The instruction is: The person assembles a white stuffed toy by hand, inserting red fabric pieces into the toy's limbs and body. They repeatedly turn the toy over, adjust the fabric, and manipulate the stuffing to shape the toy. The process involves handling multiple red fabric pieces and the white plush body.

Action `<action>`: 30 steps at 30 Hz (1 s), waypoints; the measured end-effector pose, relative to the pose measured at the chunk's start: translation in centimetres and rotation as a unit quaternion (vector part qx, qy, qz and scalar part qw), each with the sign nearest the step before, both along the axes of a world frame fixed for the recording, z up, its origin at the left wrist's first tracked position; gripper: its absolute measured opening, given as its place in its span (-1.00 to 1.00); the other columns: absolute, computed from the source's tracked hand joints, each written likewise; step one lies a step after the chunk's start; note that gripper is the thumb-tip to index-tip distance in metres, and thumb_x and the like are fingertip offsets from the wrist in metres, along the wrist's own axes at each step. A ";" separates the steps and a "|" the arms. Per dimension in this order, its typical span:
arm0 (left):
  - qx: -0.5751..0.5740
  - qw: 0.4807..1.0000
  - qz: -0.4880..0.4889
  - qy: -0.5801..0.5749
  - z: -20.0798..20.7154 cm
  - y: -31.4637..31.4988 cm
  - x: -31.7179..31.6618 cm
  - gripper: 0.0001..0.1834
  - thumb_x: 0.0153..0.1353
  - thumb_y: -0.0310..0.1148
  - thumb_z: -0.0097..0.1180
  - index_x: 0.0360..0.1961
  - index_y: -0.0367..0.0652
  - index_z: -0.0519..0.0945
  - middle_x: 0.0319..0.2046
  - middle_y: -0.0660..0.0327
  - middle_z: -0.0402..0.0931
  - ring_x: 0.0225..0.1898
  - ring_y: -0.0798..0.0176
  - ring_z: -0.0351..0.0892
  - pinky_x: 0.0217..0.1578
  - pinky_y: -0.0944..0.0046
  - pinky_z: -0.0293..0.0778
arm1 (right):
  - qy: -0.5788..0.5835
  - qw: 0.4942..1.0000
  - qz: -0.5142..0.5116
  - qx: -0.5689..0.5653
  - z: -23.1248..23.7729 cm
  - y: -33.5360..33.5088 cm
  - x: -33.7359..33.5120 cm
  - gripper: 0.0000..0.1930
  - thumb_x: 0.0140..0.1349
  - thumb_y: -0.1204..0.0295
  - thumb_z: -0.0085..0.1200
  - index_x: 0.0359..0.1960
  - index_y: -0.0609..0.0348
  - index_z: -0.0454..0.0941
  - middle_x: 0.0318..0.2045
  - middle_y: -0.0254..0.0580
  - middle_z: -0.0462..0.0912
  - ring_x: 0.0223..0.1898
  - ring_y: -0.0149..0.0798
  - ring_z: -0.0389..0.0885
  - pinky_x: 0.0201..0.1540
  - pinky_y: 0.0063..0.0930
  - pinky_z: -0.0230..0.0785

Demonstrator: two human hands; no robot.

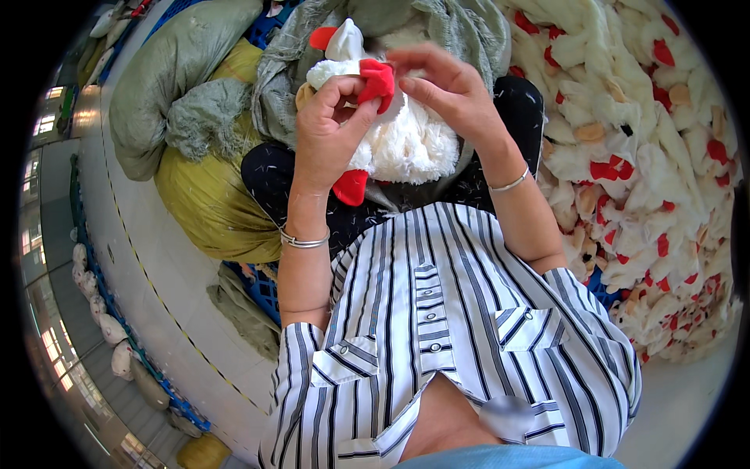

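A fluffy white plush toy skin [410, 144] with red fabric parts rests in my lap. My left hand [332, 129] is closed on one of its red fabric pieces [378, 82], pinching it between thumb and fingers. Just right of that piece is my right hand [449, 86], thumb and forefinger apart and the fingertips blurred; I see nothing held there. A smooth white cone-shaped part [345, 43] sticks up beyond my left hand, beside another red flap [322, 37]. Below hangs a further red piece [350, 187].
A large heap of white plush skins [617, 148] with red and tan bits lies to the right. Grey-green sacks [168, 70] and a yellow-green sack [211, 203] stand to the left. Blue plastic crates [262, 293] show beneath. Farther left, a striped line [160, 301] crosses the pale floor.
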State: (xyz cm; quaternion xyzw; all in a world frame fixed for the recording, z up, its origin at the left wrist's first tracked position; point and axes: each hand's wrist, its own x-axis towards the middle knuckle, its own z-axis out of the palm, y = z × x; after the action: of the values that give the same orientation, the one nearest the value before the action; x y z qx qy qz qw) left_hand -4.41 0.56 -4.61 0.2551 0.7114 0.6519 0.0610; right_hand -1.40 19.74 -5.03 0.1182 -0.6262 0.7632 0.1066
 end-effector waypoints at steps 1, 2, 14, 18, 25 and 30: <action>-0.014 1.000 -0.012 0.015 -0.1 -0.2 -0.1 -0.85 0.25 -0.57 0.18 -0.16 -0.27 0.56 -0.15 0.29 0.56 -0.21 0.49 0.54 -0.18 0.44 0.50 | 0.025 0.999 -0.002 0.045 0.2 0.0 -0.1 -0.69 0.25 0.47 0.19 0.02 0.25 0.55 -0.19 -0.34 0.60 -0.14 -0.48 0.50 -0.02 -0.55 0.36; -0.028 0.999 -0.023 0.029 -0.1 -0.4 -0.3 -0.86 0.26 -0.60 0.14 -0.15 -0.27 0.56 -0.13 0.29 0.55 -0.18 0.47 0.53 -0.13 0.44 0.48 | 0.049 0.995 -0.003 0.089 0.3 0.0 -0.1 -0.69 0.22 0.50 0.20 0.00 0.25 0.54 -0.18 -0.35 0.59 -0.12 -0.48 0.49 0.02 -0.57 0.34; -0.007 0.999 0.039 -0.007 1.1 -1.3 -0.3 -0.87 0.29 -0.54 0.16 -0.15 -0.24 0.55 -0.29 0.39 0.55 -0.25 0.57 0.46 -0.21 0.53 0.40 | 0.163 0.910 -0.050 0.377 4.8 0.3 -0.5 -0.67 0.10 0.56 0.19 -0.05 0.16 0.56 -0.32 -0.23 0.68 -0.26 -0.27 0.66 -0.22 -0.43 0.49; 0.101 0.991 0.064 -0.066 -1.9 -1.3 0.6 -0.76 0.27 -0.52 0.15 -0.04 -0.23 0.49 -0.11 0.27 0.53 -0.10 0.48 0.47 -0.08 0.45 0.40 | 0.047 0.897 -0.083 0.432 5.2 2.3 -1.0 -0.82 0.18 0.54 0.06 -0.19 0.25 0.59 -0.43 -0.07 0.64 -0.44 -0.29 0.61 -0.28 -0.47 0.49; -0.326 0.943 0.016 -0.065 -11.8 -6.4 3.6 -0.60 0.07 -0.43 0.24 -0.04 -0.30 0.55 -0.26 0.15 0.64 -0.19 0.22 0.62 -0.11 0.21 0.49 | -0.025 0.934 -0.172 0.311 6.9 6.5 -0.3 -0.91 0.14 0.63 -0.06 -0.37 0.27 0.51 -0.49 -0.30 0.56 -0.41 -0.48 0.55 -0.36 -0.57 0.44; -0.089 0.973 0.114 -0.180 -6.1 -8.2 0.8 -0.69 0.24 -0.48 0.13 0.02 -0.26 0.53 -0.31 0.26 0.62 -0.37 0.44 0.57 -0.30 0.47 0.49 | -0.008 0.934 -0.298 0.196 5.0 9.5 -1.7 -0.84 0.03 0.73 -0.17 -0.45 0.31 0.49 -0.53 -0.37 0.53 -0.50 -0.51 0.45 -0.44 -0.61 0.32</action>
State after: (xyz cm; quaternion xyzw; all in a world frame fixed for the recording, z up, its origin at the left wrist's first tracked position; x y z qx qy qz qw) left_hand -3.56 -7.65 -10.71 0.0438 0.7683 0.6240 0.1358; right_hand -3.06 29.19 -0.04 -0.0616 -0.7707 0.5593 0.2990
